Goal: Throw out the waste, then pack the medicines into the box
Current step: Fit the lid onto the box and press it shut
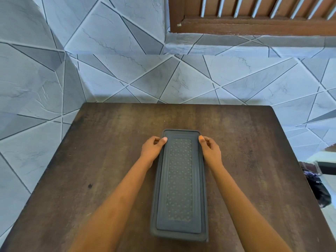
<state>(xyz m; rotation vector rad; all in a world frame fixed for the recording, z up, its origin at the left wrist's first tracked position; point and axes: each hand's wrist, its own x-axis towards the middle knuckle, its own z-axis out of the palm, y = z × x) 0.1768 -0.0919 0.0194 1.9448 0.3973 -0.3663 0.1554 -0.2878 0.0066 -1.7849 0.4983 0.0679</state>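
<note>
A long dark grey box (180, 184) with a patterned lid on it lies lengthwise in the middle of the brown wooden table (91, 160). My left hand (152, 150) grips its left side near the far end, thumb on the lid's edge. My right hand (211, 151) grips the right side opposite. What is inside the box is hidden by the lid. No medicines or waste are in sight on the table.
The table stands in a corner of grey tiled walls (127, 73). A brown window frame (254, 19) is above at the back right. A dark bag-like thing (318, 186) lies on the floor beyond the table's right edge.
</note>
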